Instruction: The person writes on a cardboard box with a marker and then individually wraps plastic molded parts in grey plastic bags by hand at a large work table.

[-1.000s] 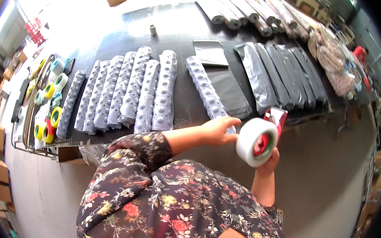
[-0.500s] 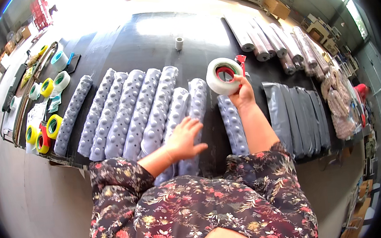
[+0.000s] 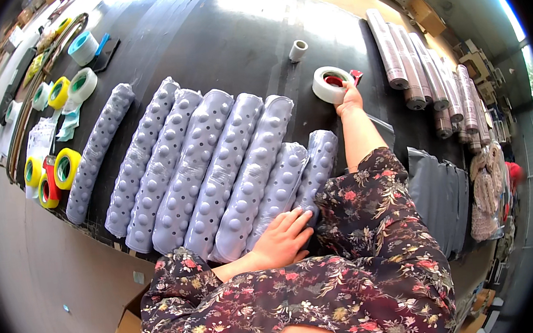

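Observation:
My right hand (image 3: pixel 350 99) is closed on a red tape dispenser (image 3: pixel 356 77) carrying a wide roll of clear tape (image 3: pixel 324 86). It is at or just above the black tabletop, beyond the rolled mats; I cannot tell whether it touches. My left hand (image 3: pixel 283 238) lies with fingers extended across the near ends of two shorter grey-lilac bubbled mats, rolled up (image 3: pixel 320 158). Several longer rolled mats (image 3: pixel 223 176) lie side by side to the left, some with shiny clear wrap. One rolled mat (image 3: pixel 100 152) lies apart at the far left. My right sleeve hides the table beneath it.
A small white roll (image 3: pixel 298 51) stands beyond the dispenser. Yellow tape rolls (image 3: pixel 67 168), another red dispenser (image 3: pixel 51 180) and a pale-blue roll (image 3: pixel 83 48) are at left. At right are grey plastic bags (image 3: pixel 437 196), patterned film-wrapped rolls (image 3: pixel 389 51) and beige bundles (image 3: pixel 484 179).
My right hand has moved the tape dispenser forward and down toward the table. My left hand has lowered onto the near ends of the mats. The view has shifted.

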`<action>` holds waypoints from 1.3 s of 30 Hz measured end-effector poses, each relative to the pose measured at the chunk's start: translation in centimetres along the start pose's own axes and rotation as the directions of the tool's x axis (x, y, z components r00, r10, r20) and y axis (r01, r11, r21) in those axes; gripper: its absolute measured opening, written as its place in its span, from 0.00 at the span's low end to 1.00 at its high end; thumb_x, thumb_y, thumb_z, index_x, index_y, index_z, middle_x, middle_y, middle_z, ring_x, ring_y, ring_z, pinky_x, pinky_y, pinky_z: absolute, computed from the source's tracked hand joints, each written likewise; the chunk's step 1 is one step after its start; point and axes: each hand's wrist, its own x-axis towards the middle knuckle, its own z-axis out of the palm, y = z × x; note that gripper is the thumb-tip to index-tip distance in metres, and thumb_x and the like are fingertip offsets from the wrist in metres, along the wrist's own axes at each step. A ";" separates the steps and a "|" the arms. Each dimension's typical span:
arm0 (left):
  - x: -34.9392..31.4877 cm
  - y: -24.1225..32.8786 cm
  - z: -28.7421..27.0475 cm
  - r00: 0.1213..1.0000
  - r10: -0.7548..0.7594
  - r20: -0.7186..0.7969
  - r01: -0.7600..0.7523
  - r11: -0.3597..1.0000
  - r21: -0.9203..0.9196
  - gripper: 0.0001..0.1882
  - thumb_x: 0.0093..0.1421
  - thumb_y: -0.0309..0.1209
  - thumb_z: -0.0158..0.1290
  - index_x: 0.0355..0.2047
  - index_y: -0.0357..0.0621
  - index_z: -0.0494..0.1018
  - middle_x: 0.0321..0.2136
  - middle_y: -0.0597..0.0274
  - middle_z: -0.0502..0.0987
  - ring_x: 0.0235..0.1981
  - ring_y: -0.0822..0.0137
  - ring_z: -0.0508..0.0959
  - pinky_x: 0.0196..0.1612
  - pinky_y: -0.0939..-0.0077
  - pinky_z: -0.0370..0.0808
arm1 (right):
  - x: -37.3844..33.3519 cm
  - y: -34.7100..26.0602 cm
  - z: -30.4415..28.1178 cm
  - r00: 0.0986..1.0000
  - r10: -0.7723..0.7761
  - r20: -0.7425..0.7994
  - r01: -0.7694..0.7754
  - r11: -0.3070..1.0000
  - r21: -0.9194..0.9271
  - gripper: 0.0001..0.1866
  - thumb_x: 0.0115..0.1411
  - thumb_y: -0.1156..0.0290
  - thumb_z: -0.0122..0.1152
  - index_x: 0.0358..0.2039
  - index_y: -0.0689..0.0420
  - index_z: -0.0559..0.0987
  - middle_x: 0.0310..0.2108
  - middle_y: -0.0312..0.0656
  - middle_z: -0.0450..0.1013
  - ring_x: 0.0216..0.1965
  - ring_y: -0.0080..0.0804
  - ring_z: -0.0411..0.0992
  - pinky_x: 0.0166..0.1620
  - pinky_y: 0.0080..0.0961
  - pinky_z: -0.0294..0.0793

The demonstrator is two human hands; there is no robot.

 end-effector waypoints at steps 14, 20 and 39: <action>1.4 -0.5 -2.3 0.998 -0.036 0.044 0.031 0.993 0.110 0.24 0.50 0.41 0.59 0.46 0.47 0.72 0.60 0.52 0.63 0.63 0.50 0.59 0.64 0.54 0.56 | -18.7 -14.7 -9.0 0.914 0.130 0.385 0.290 0.454 -0.842 0.45 0.54 0.55 0.64 0.66 0.63 0.55 0.60 0.50 0.60 0.58 0.36 0.62 0.50 0.31 0.68; 1.5 -1.3 -2.3 0.979 -0.176 0.101 0.147 0.958 0.246 0.27 0.51 0.43 0.59 0.50 0.49 0.71 0.61 0.57 0.61 0.64 0.51 0.56 0.65 0.57 0.53 | -35.3 -12.4 -22.9 0.843 0.054 0.535 0.536 -0.003 -0.844 0.52 0.48 0.48 0.67 0.64 0.66 0.54 0.55 0.60 0.62 0.52 0.50 0.66 0.57 0.38 0.65; 9.3 8.2 14.2 0.990 0.122 0.069 -0.124 0.992 0.033 0.23 0.50 0.31 0.57 0.48 0.40 0.71 0.49 0.53 0.71 0.54 0.52 0.68 0.58 0.63 0.65 | -42.5 -11.9 -36.2 0.756 0.310 0.576 -0.262 0.950 -0.168 0.44 0.43 0.61 0.66 0.61 0.55 0.60 0.44 0.46 0.70 0.40 0.38 0.74 0.40 0.34 0.78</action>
